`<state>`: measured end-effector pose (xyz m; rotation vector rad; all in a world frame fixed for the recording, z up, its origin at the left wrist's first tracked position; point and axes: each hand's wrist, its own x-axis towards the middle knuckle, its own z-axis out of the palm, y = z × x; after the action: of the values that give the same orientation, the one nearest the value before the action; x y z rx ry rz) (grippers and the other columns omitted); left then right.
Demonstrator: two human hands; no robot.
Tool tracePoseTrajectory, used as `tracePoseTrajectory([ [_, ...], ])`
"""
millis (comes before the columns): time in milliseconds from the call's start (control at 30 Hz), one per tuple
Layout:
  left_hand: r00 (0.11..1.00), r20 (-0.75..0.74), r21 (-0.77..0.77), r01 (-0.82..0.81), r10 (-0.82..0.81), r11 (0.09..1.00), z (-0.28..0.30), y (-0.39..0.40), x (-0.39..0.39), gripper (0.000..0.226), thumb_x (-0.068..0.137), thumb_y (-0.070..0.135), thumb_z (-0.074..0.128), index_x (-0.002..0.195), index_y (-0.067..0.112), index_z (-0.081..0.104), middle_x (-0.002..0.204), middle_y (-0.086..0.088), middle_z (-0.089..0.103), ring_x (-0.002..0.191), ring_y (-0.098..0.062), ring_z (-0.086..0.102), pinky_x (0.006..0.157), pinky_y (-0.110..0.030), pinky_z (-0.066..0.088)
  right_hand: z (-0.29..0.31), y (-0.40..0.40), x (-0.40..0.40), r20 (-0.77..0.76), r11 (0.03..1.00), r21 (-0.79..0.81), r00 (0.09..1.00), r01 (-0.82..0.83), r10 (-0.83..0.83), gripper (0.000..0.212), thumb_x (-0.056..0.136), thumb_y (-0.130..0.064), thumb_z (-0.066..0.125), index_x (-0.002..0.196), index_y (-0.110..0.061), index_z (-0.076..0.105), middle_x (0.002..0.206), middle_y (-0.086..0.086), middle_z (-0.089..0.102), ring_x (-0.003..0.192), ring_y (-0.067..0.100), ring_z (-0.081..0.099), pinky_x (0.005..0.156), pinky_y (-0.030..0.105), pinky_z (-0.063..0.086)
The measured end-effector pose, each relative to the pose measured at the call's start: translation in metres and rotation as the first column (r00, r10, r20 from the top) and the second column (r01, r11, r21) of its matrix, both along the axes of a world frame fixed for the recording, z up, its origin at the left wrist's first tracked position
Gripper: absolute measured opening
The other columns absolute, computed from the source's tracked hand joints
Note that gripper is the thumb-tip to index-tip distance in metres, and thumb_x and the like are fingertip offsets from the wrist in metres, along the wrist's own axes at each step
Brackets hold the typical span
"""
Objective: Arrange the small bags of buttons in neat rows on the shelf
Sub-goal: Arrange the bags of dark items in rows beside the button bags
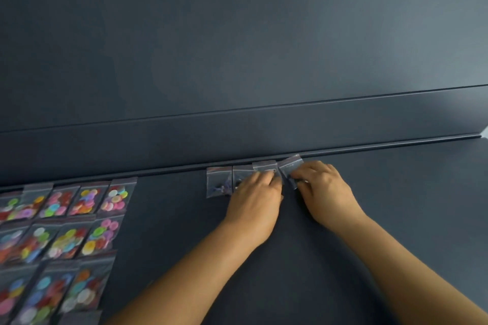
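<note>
From the head view, four small clear bags [253,175] sit side by side on the dark shelf [396,192], against its back edge. The left hand [254,199] lies flat on the middle bags, fingers stretched out. The right hand [326,192] pinches the tilted bag [290,166] at the row's 3 o'clock end. Bags of bright buttons [60,232] lie in rows at 9 o'clock.

I get one view only, head-worn wide-angle, looking forward and steeply down onto the dark blue-grey matte shelf surface [343,285], close in. It faces the same-coloured back panel [237,34], which fills the upper half. Both forearms enter from the bottom edge.
</note>
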<state>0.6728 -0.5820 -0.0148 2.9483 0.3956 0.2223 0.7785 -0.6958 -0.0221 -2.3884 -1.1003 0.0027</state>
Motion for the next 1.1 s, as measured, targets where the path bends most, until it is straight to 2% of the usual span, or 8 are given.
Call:
tracePoseTrajectory([
  [100, 0.999, -0.033, 0.014, 0.004, -0.003, 1.0, -0.005, 0.001, -0.005, 0.038, 0.099, 0.022, 0.041, 0.135, 0.009, 0.044, 0.149, -0.006, 0.033, 0.138, -0.022, 0.026, 0.111, -0.034, 0.022, -0.004, -0.001, -0.002, 0.023, 0.998, -0.05, 0.999, -0.029, 0.031, 0.029, 0.093, -0.009, 0.045, 0.115, -0.016, 0.064, 0.121, -0.002, 0.06, 0.108, 0.023, 0.051, 0.081, 0.025, 0.04],
  [200, 1.0, -0.012, 0.01, 0.006, -0.006, 1.0, -0.007, 0.005, -0.008, 0.039, 0.099, 0.022, 0.042, 0.136, 0.01, 0.043, 0.148, -0.004, 0.034, 0.138, -0.022, 0.025, 0.112, -0.033, 0.021, -0.004, 0.002, -0.004, 0.024, 0.998, -0.056, 1.0, -0.016, 0.017, 0.033, 0.095, -0.011, 0.043, 0.123, -0.017, 0.06, 0.128, -0.002, 0.056, 0.113, 0.023, 0.049, 0.087, 0.03, 0.043],
  [300, 1.0, 0.001, -0.021, -0.004, 0.004, 1.0, -0.007, 0.004, -0.008, 0.044, 0.099, 0.022, 0.041, 0.141, 0.013, 0.035, 0.147, -0.003, 0.033, 0.14, -0.022, 0.02, 0.112, -0.035, 0.02, -0.004, 0.005, -0.007, 0.032, 0.994, -0.107, 0.999, -0.026, 0.03, 0.036, 0.098, -0.016, 0.039, 0.13, -0.019, 0.053, 0.135, -0.004, 0.05, 0.12, 0.021, 0.043, 0.092, 0.029, 0.042],
  [433, 0.999, -0.031, -0.052, 0.013, -0.015, 0.999, -0.007, 0.001, -0.009, 0.045, 0.1, 0.023, 0.039, 0.144, 0.015, 0.033, 0.153, -0.005, 0.024, 0.143, -0.021, 0.015, 0.114, -0.036, 0.017, -0.003, 0.003, -0.012, 0.048, 0.986, -0.162, 0.997, -0.043, 0.052, 0.035, 0.099, -0.022, 0.036, 0.131, -0.019, 0.048, 0.138, -0.006, 0.044, 0.123, 0.019, 0.039, 0.091, 0.029, 0.043],
  [733, 1.0, 0.011, -0.08, -0.006, 0.007, 0.997, 0.003, 0.0, -0.013, 0.046, 0.096, 0.024, 0.046, 0.141, 0.017, 0.037, 0.145, 0.001, 0.032, 0.135, -0.019, 0.027, 0.109, -0.033, 0.025, 0.004, 0.002, -0.016, 0.062, 0.979, -0.195, 0.996, -0.056, 0.07, 0.037, 0.097, -0.025, 0.038, 0.132, -0.018, 0.044, 0.139, -0.004, 0.042, 0.124, 0.02, 0.038, 0.098, 0.028, 0.036],
  [900, 0.99, 0.079, -0.106, -0.108, 0.116, 0.989, 0.016, 0.004, -0.034, 0.053, 0.095, 0.03, 0.049, 0.144, 0.02, 0.031, 0.148, 0.003, 0.032, 0.137, -0.017, 0.026, 0.11, -0.031, 0.023, 0.016, 0.008, -0.028, 0.058, 0.979, -0.188, 0.994, -0.079, 0.092, 0.047, 0.094, -0.034, 0.044, 0.138, -0.019, 0.038, 0.144, -0.003, 0.039, 0.131, 0.021, 0.034, 0.105, 0.031, 0.031],
  [1100, 0.939, 0.177, -0.136, -0.274, 0.296, 0.952, 0.028, 0.017, -0.101, 0.052, 0.094, 0.035, 0.049, 0.142, 0.024, 0.033, 0.145, 0.007, 0.035, 0.134, -0.014, 0.029, 0.109, -0.027, 0.024, 0.037, 0.029, -0.08, 0.008, 0.98, -0.096, 0.984, -0.174, 0.175, 0.055, 0.093, -0.039, 0.047, 0.142, -0.017, 0.033, 0.146, 0.0, 0.038, 0.135, 0.022, 0.031, 0.11, 0.034, 0.027],
])
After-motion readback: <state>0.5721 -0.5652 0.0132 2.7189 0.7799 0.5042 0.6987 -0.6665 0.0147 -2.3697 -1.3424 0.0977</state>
